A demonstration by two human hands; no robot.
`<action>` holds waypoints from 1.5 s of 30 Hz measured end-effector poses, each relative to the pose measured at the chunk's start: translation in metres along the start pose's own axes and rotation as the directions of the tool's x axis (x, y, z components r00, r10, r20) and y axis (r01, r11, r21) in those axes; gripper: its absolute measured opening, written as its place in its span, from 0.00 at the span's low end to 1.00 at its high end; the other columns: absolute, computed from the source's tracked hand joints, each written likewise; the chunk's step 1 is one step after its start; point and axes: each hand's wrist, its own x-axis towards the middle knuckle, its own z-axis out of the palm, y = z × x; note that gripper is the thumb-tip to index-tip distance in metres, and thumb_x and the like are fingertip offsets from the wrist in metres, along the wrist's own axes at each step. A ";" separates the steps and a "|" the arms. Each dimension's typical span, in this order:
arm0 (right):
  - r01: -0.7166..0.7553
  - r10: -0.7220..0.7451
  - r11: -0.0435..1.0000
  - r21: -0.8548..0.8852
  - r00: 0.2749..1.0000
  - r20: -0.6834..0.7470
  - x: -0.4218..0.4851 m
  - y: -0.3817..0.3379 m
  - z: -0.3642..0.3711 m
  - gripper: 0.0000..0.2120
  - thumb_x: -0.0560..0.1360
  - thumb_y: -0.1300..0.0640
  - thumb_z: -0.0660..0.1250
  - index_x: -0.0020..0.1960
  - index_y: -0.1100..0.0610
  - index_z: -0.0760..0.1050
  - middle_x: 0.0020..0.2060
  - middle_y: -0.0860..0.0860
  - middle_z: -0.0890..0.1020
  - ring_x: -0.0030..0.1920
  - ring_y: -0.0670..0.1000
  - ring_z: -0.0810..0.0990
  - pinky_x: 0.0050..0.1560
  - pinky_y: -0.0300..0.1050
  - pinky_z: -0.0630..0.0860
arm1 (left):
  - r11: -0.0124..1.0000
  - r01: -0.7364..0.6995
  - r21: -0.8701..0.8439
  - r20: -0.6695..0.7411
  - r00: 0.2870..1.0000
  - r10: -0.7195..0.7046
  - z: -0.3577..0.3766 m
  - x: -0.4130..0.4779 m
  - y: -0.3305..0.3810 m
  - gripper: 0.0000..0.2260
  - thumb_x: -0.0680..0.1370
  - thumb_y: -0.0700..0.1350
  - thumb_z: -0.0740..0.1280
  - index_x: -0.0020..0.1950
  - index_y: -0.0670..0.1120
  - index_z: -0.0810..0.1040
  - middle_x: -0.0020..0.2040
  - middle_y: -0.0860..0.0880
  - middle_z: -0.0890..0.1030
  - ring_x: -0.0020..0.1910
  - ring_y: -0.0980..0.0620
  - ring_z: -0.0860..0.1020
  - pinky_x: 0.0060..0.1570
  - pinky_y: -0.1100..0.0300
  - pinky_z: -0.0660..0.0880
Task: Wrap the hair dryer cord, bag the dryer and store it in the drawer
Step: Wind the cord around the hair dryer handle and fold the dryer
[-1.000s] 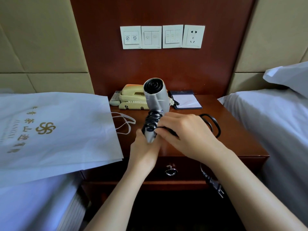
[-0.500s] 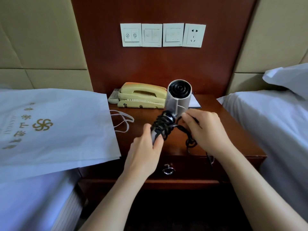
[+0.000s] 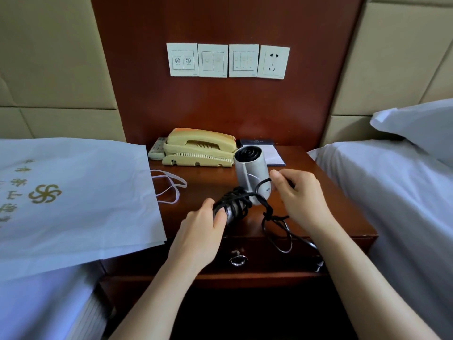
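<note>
Holds the hair dryer (image 3: pixel 252 173) just over the tabletop (image 3: pixel 203 182), telephone (image 3: pixel 198 148) at 11 o'clock of it, bag (image 3: pixel 73 192) flat on the bed (image 3: pixel 49 290) at 9, shut drawer (image 3: pixel 269 256) at 6. Grips the handle with the left hand (image 3: pixel 203 224), fingers (image 3: pixel 208 204) curled round handle and wound turns of cord (image 3: pixel 232 201) together. Pinches a free stretch with the right hand (image 3: pixel 299 195) at 3 o'clock of the barrel, fingers (image 3: pixel 278 176) closed on the strand. Shows a tangle and slack loop at 5 o'clock, sagging past the tabletop edge; plug end (image 3: pixel 318 265) near the drawer front, hard to make out. Likely mid-wrap. Could lock that tangle into a lump if pulled taut now, bulking the handle. Could spill the finished turns if the left grip eases. Could catch the dangling loop on the drawer pull (image 3: pixel 237 260).
</note>
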 end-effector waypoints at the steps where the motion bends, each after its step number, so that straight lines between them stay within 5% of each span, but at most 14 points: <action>1: -0.050 0.049 0.998 0.050 0.999 0.013 0.001 0.002 0.001 0.20 0.79 0.55 0.60 0.29 0.56 0.68 0.21 0.48 0.65 0.22 0.45 0.62 0.26 0.35 0.58 | 1.000 0.003 0.007 -0.002 1.000 -0.003 -0.002 0.001 0.000 0.13 0.79 0.54 0.50 0.51 0.49 0.70 0.35 0.47 0.77 0.35 0.43 0.78 0.34 0.50 0.74; 3: -0.220 0.201 0.927 0.305 0.975 0.094 0.000 0.003 0.003 0.20 0.79 0.54 0.60 0.29 0.58 0.67 0.20 0.47 0.64 0.22 0.45 0.61 0.29 0.40 0.63 | 1.000 0.019 0.011 -0.011 1.000 -0.019 -0.005 0.003 -0.001 0.12 0.79 0.54 0.50 0.48 0.49 0.69 0.37 0.45 0.78 0.37 0.42 0.79 0.38 0.47 0.78; 5: -0.421 0.296 0.679 0.601 0.907 0.300 -0.004 0.001 0.005 0.19 0.79 0.54 0.59 0.31 0.58 0.65 0.20 0.46 0.62 0.21 0.45 0.63 0.30 0.41 0.69 | 0.999 0.035 -0.009 -0.017 0.999 -0.035 -0.006 0.003 -0.003 0.12 0.80 0.53 0.50 0.47 0.49 0.69 0.36 0.45 0.79 0.37 0.42 0.80 0.40 0.45 0.79; 8: -0.553 0.216 0.351 0.756 0.833 0.509 -0.007 -0.004 0.002 0.14 0.78 0.54 0.59 0.36 0.58 0.68 0.25 0.46 0.62 0.22 0.42 0.62 0.28 0.36 0.72 | 0.996 0.069 -0.061 -0.029 0.997 -0.071 -0.004 0.002 -0.006 0.14 0.79 0.54 0.49 0.46 0.48 0.69 0.37 0.45 0.78 0.39 0.40 0.80 0.43 0.44 0.79; 11: -0.542 0.100 0.258 0.800 0.838 0.536 -0.009 -0.006 0.001 0.11 0.74 0.55 0.60 0.47 0.62 0.75 0.24 0.46 0.64 0.22 0.43 0.61 0.31 0.37 0.71 | 0.978 0.120 -0.168 -0.034 0.991 -0.128 -0.005 0.004 -0.009 0.18 0.78 0.56 0.50 0.48 0.45 0.71 0.41 0.42 0.77 0.45 0.36 0.79 0.45 0.41 0.79; 14: -0.498 0.092 0.238 0.834 0.866 0.491 -0.013 -0.005 0.006 0.10 0.73 0.55 0.59 0.39 0.59 0.74 0.20 0.43 0.62 0.21 0.43 0.61 0.42 0.40 0.72 | 0.979 0.117 -0.169 -0.034 0.992 -0.125 -0.005 0.003 -0.011 0.19 0.77 0.57 0.50 0.51 0.45 0.72 0.41 0.41 0.79 0.41 0.38 0.79 0.43 0.44 0.79; 17: -0.480 0.064 0.128 0.868 0.877 0.476 -0.015 -0.005 0.012 0.10 0.67 0.51 0.69 0.35 0.56 0.72 0.20 0.43 0.62 0.23 0.44 0.62 0.42 0.37 0.75 | 0.974 0.117 -0.193 -0.022 0.992 -0.123 -0.004 0.002 -0.010 0.18 0.79 0.56 0.50 0.50 0.46 0.72 0.42 0.43 0.79 0.40 0.43 0.78 0.45 0.46 0.79; 21: -0.386 0.065 0.236 0.892 0.922 0.382 -0.016 -0.009 0.017 0.07 0.71 0.57 0.64 0.48 0.59 0.72 0.26 0.44 0.69 0.29 0.45 0.70 0.43 0.38 0.68 | 0.952 0.163 -0.260 -0.012 0.985 -0.171 -0.005 0.004 -0.007 0.19 0.80 0.56 0.49 0.53 0.45 0.72 0.42 0.46 0.76 0.43 0.43 0.78 0.50 0.45 0.78; 28: -0.244 0.155 0.692 0.679 0.969 0.190 -0.016 -0.015 0.007 0.11 0.78 0.62 0.60 0.38 0.59 0.74 0.22 0.45 0.62 0.23 0.46 0.60 0.33 0.40 0.64 | 0.990 0.128 -0.053 -0.139 0.981 -0.134 -0.019 0.015 -0.021 0.17 0.79 0.55 0.51 0.50 0.44 0.71 0.44 0.41 0.78 0.43 0.40 0.77 0.43 0.49 0.74; 31: -0.331 0.179 0.646 0.688 0.942 0.284 -0.012 -0.017 -0.002 0.10 0.77 0.63 0.61 0.37 0.62 0.73 0.20 0.45 0.61 0.20 0.44 0.58 0.25 0.34 0.66 | 0.993 0.118 0.019 -0.182 0.977 -0.112 -0.027 0.021 -0.028 0.17 0.80 0.54 0.51 0.52 0.42 0.70 0.44 0.40 0.77 0.44 0.39 0.75 0.44 0.48 0.73; 34: -0.589 0.245 0.471 0.657 0.803 0.543 -0.005 -0.009 -0.020 0.10 0.75 0.59 0.62 0.37 0.62 0.73 0.19 0.44 0.59 0.18 0.40 0.56 0.17 0.32 0.57 | 0.990 0.134 0.030 -0.209 0.970 -0.125 -0.033 0.025 -0.034 0.16 0.80 0.52 0.51 0.49 0.42 0.69 0.41 0.41 0.76 0.43 0.39 0.75 0.42 0.50 0.72; 37: -0.698 0.243 0.429 0.574 0.701 0.671 -0.003 0.007 -0.044 0.11 0.65 0.51 0.67 0.29 0.57 0.70 0.19 0.43 0.59 0.17 0.39 0.55 0.15 0.31 0.53 | 0.982 0.188 -0.002 -0.236 0.954 -0.183 -0.043 0.029 -0.044 0.16 0.81 0.50 0.52 0.47 0.40 0.71 0.37 0.42 0.75 0.43 0.38 0.75 0.40 0.52 0.68; 41: -0.626 0.316 0.594 0.505 0.759 0.570 -0.008 0.028 -0.048 0.20 0.69 0.50 0.68 0.24 0.51 0.62 0.20 0.44 0.58 0.20 0.42 0.55 0.18 0.33 0.53 | 0.976 0.208 -0.059 -0.241 0.946 -0.216 -0.050 0.028 -0.055 0.17 0.80 0.51 0.52 0.43 0.40 0.70 0.37 0.37 0.77 0.40 0.36 0.78 0.41 0.50 0.70; 45: -0.409 0.341 0.866 0.288 0.904 0.256 -0.008 0.036 -0.039 0.22 0.74 0.49 0.66 0.25 0.53 0.65 0.20 0.45 0.60 0.22 0.45 0.56 0.22 0.34 0.55 | 0.973 0.215 -0.080 -0.240 0.944 -0.228 -0.048 0.026 -0.053 0.15 0.80 0.50 0.52 0.43 0.41 0.70 0.39 0.38 0.77 0.39 0.37 0.77 0.39 0.52 0.69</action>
